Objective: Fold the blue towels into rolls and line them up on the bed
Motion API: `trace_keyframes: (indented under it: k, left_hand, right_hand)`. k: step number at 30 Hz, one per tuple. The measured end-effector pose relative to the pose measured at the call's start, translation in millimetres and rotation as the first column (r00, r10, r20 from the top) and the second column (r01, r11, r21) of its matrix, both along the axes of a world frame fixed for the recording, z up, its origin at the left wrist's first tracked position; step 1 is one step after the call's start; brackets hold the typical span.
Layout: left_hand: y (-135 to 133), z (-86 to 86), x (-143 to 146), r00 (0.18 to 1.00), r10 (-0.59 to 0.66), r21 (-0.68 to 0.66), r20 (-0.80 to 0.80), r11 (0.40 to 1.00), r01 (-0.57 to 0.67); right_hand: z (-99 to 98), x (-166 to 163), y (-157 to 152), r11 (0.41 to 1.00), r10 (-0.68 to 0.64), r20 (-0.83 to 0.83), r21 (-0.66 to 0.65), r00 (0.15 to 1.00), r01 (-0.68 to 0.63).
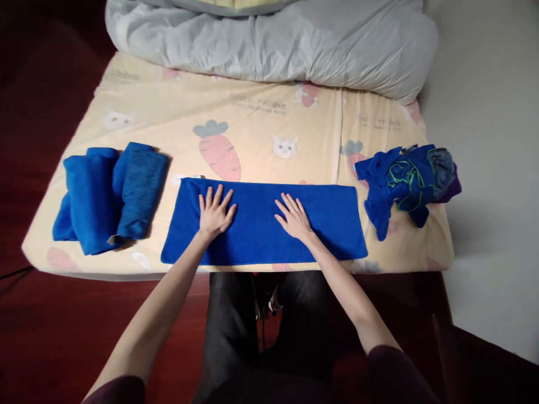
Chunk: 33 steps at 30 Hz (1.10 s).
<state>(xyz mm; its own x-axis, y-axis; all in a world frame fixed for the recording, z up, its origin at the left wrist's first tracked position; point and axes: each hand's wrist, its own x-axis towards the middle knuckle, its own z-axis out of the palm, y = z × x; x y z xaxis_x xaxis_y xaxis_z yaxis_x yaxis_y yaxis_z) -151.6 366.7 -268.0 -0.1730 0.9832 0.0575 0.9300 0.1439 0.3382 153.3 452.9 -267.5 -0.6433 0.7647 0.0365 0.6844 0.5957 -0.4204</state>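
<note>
A blue towel (256,224) lies flat as a long rectangle along the front edge of the bed. My left hand (214,212) rests palm down on its left part, fingers spread. On the towel's right part lies my right hand (295,216), also flat with the fingers apart. To the left sit several rolled or folded blue towels (92,196), one of them with a greyer face (145,191). A crumpled heap of blue cloths (404,179) with green edging and a purple piece is at the right.
The bed (160,123) has a cream sheet printed with carrots and rabbits. A grey-white quilt (273,45) is bunched across the far side. A pale wall (488,168) stands close on the right. Dark red floor (50,325) shows below.
</note>
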Motion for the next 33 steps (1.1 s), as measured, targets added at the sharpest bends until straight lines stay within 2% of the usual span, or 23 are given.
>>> trace_keyframes:
  k: [3,6,8,10,12,16,18,20,23,25,27,29,33]
  left_hand:
    - [-1,0.9,-42,0.986,0.165,0.004,-0.004,0.986,-0.165]
    - [0,-1.1,-69,0.967,0.253,0.012,-0.013,0.967,-0.253]
    - [1,-5.1,-75,0.962,0.271,0.024,-0.02,0.962,-0.271]
    - [1,-9.4,-76,0.961,0.275,0.028,-0.024,0.961,-0.275]
    - [2,-11.7,-76,0.96,0.279,0.024,-0.025,0.96,-0.278]
    - [7,-4.9,-72,0.963,0.267,0.023,-0.023,0.964,-0.267]
    - [5,3.7,-58,0.965,0.26,0.021,-0.024,0.966,-0.259]
    - [-7,11.3,-36,0.976,0.217,0.016,-0.032,0.976,-0.217]
    - [-49,12.8,-4,0.996,0.084,-0.005,-0.034,0.996,-0.084]
    - [-85,8.2,4,0.994,0.111,0.0,-0.025,0.994,-0.111]
    - [-115,3.3,1,0.978,0.207,0.024,-0.014,0.978,-0.206]
    - [-132,0.5,-8,0.961,0.276,0.028,0.002,0.961,-0.276]
    - [-133,0.4,-14,0.922,0.387,0.024,0.022,0.922,-0.388]
  right_hand:
    - [-8.3,58,24,0.972,-0.233,0.013,0.019,0.972,0.233]
    - [-12.9,127,57,0.874,-0.483,0.08,0.102,0.872,0.475]
    - [-17.0,160,71,0.812,-0.582,0.129,0.155,0.803,0.563]
    - [-22.5,176,79,0.783,-0.619,0.162,0.195,0.768,0.59]
    - [-26.9,180,83,0.781,-0.622,0.179,0.216,0.762,0.586]
    - [-20.5,165,85,0.779,-0.628,0.23,0.189,0.744,0.598]
    - [-9.4,149,75,0.775,-0.632,0.248,0.17,0.734,0.609]
    - [1.9,131,52,0.824,-0.567,0.236,0.158,0.79,0.544]
    - [10.1,121,-3,0.941,-0.332,0.179,0.132,0.926,0.312]
    - [9.3,135,-41,0.962,-0.268,0.162,0.107,0.95,0.253]
    - [6.3,162,-69,0.942,-0.333,0.19,0.11,0.924,0.317]
    - [3.0,190,-83,0.904,-0.427,0.222,0.133,0.877,0.406]
    - [-3.1,217,-83,0.852,-0.523,0.243,0.187,0.817,0.489]
